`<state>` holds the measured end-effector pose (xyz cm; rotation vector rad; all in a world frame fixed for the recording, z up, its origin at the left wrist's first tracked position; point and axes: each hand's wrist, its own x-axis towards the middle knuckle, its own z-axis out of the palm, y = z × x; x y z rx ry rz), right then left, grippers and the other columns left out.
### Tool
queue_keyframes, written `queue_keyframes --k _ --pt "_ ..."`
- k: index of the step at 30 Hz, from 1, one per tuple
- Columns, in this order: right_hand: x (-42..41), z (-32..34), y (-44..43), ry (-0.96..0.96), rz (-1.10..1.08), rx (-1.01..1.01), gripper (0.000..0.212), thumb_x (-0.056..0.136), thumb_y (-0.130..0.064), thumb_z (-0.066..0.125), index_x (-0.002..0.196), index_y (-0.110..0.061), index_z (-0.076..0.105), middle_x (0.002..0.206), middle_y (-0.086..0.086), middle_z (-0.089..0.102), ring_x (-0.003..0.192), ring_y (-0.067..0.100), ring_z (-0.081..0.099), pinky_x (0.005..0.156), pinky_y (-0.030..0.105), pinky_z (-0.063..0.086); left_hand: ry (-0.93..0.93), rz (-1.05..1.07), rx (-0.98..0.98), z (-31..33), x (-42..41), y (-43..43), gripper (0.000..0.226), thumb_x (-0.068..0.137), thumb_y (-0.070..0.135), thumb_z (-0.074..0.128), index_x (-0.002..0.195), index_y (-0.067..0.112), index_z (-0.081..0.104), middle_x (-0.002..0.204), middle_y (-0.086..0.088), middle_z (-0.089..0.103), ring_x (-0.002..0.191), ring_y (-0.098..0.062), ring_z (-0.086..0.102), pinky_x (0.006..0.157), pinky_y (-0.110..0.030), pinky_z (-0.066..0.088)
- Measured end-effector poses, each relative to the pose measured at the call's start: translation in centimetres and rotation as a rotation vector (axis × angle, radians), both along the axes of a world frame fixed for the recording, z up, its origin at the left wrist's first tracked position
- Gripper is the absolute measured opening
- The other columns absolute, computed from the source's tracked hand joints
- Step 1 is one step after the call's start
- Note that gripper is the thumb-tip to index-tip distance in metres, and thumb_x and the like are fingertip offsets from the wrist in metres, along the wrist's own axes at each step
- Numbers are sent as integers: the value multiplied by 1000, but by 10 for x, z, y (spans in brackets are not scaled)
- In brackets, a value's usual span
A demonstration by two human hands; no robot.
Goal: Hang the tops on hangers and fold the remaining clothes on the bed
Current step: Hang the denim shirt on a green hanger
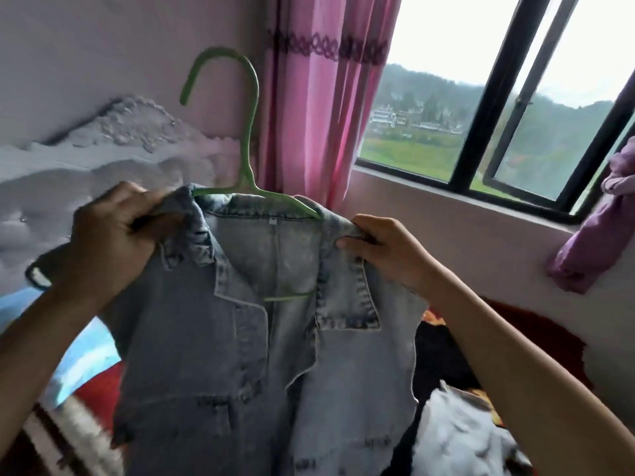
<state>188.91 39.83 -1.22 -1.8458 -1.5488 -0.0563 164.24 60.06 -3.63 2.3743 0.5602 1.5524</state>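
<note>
Above — hanger [247,146]: slim green wire, curved hook, between hands
jacket [261,338]: faded stitched denim, draped on it
left hand [110,235]: pinching collar edge
right hand [388,252]: pinching shoulder

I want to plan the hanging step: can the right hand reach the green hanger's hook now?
Probably yes: the hook stands bare above the collar of the denim jacket, but the right hand must first release the shoulder it pinches.

Soft daylight from window [498,97]; edges blurred, warped.
</note>
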Motion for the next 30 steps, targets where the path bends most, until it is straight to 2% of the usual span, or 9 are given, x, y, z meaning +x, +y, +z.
queue_keyframes --k 4,8,12,14,18,21,23,28,30 --pt "-34 0 32 45 177 -15 42 86 -14 66 58 -21 36 55 -11 31 48 0 33 51 18 27 37 95 70 -1 -43 -12 41 79 30 63 107 0 68 82 13 60 74 -12 50 75 0 30" --pt "-59 -4 54 210 276 0 28 84 -8 67 62 -1 51 54 -12 38 51 -1 31 53 22 28 126 81 48 1 -99 -22 46 75 23 68 120 18 59 84 20 56 76 9 52 72 3 31" --pt "-70 -11 72 396 405 84 55 62 -34 82 63 10 50 58 -3 37 57 6 32 52 24 25 239 123 -79 -7 -171 -46 78 71 10 79 109 71 47 91 38 56 86 28 48 74 5 32" --pt "-87 -18 85 404 502 28 43 65 -21 82 55 0 46 53 -10 35 53 2 31 48 19 23 262 215 -181 -18 -200 -61 94 69 2 79 100 81 39 92 47 55 93 27 48 78 5 33" --pt "-127 -33 111 326 665 -140 40 75 -1 74 52 -14 43 47 -12 33 47 -3 29 45 13 22 283 348 -289 -36 -252 -94 77 66 17 69 83 85 38 87 56 49 87 26 51 74 3 36" --pt "-164 -43 127 86 751 -255 46 67 -42 69 59 -4 45 56 -8 31 51 2 29 49 20 22 263 498 -269 -40 -297 -119 63 64 21 63 91 76 48 93 40 56 82 18 54 69 -1 37" --pt "-193 -46 136 -93 756 -308 46 66 -55 58 58 -13 40 55 -8 30 50 3 34 53 23 23 214 602 -220 -47 -328 -130 52 65 18 63 104 51 55 89 29 54 78 17 52 66 -1 35" --pt "-274 -47 159 -380 816 -328 41 88 -38 58 57 -24 35 54 -7 36 52 1 39 56 19 31 158 852 -111 -56 -400 -148 31 67 11 64 96 2 71 92 34 50 77 7 52 69 -4 33" --pt "-310 -45 172 -341 924 -375 40 88 -27 63 55 -30 41 54 -13 45 53 -1 40 58 20 30 135 928 -56 -54 -431 -155 30 70 13 64 93 -5 70 94 37 50 73 -2 51 70 -4 33"
